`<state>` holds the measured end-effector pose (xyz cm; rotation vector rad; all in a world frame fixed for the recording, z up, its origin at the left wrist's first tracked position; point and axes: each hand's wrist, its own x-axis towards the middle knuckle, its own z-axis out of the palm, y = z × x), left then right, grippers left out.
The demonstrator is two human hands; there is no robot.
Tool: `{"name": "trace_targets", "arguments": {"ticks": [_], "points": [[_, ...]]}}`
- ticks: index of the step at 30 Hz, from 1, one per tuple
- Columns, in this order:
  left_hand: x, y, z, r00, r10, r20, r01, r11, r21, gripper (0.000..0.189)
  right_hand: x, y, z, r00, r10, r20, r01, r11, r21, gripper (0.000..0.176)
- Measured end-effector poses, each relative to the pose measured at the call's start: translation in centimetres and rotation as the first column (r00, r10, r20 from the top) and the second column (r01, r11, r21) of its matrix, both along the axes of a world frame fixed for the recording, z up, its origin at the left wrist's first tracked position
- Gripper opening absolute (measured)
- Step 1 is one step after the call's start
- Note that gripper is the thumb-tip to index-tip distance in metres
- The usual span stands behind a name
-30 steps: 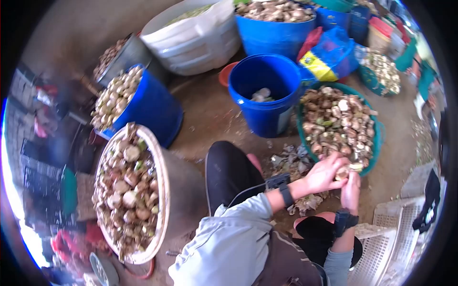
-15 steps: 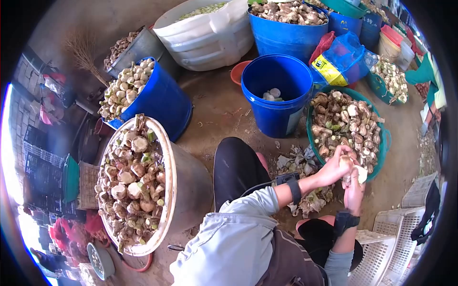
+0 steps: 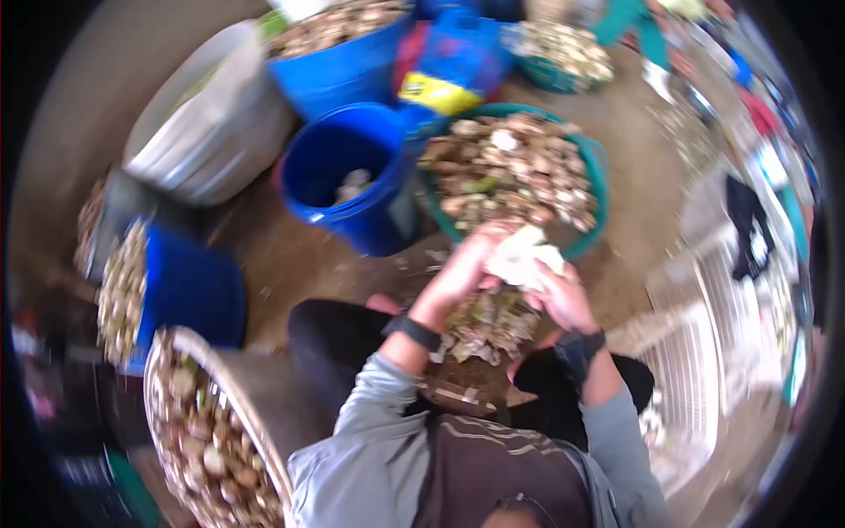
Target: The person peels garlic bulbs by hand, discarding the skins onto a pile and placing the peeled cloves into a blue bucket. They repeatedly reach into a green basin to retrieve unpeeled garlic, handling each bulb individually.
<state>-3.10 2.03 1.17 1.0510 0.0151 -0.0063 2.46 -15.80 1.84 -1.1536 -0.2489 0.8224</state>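
Both hands meet in front of me around a pale, leafy vegetable piece [image 3: 525, 257], blurred by motion. My left hand [image 3: 480, 255] is closed on its left side, and my right hand [image 3: 563, 295] grips it from the lower right. Just beyond them, a green basket [image 3: 601, 198] holds many brown and whitish vegetable heads [image 3: 515, 167]. Peeled leaves and scraps [image 3: 493, 327] lie in a pile on the floor beneath the hands. Any tool between the fingers cannot be made out.
A blue bucket [image 3: 400, 207] with a few pale pieces stands left of the basket. Nearer left are a tilted blue bucket [image 3: 198, 286] and a large full tub [image 3: 264, 422]. White crates [image 3: 695, 378] are at the right. Another person's green-clad leg [image 3: 651, 40] shows at the top right.
The view has swung right, so the buckets appear further left. My hands have turned and now hold a larger-looking pale leafy piece between them.
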Motion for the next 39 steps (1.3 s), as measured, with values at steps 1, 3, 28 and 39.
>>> {"name": "trace_targets", "arguments": {"ticks": [1,3,28,39], "points": [[0.5,0.4,-0.4,0.983,-0.184,0.012,0.184,0.974,-0.133,0.044,0.3,-0.2,-0.1,0.997,0.045,-0.069,-0.040,0.996,0.080,0.021],[0.6,0.0,-0.1,0.963,-0.131,-0.236,0.110,0.989,-0.100,0.060,0.7,0.2,-1.8,0.993,-0.031,-0.110,0.047,0.988,0.147,0.022],[2.6,-0.7,-4.8,0.884,0.315,-0.345,-0.462,0.699,-0.546,0.023,4.0,-2.3,2.6,0.998,-0.056,-0.033,0.065,0.844,0.533,0.023],[4.0,2.3,-3.5,0.863,0.501,-0.060,-0.495,0.864,0.096,0.033,5.9,5.0,-0.1,0.502,0.207,0.840,0.089,0.953,-0.288,0.024]]}}
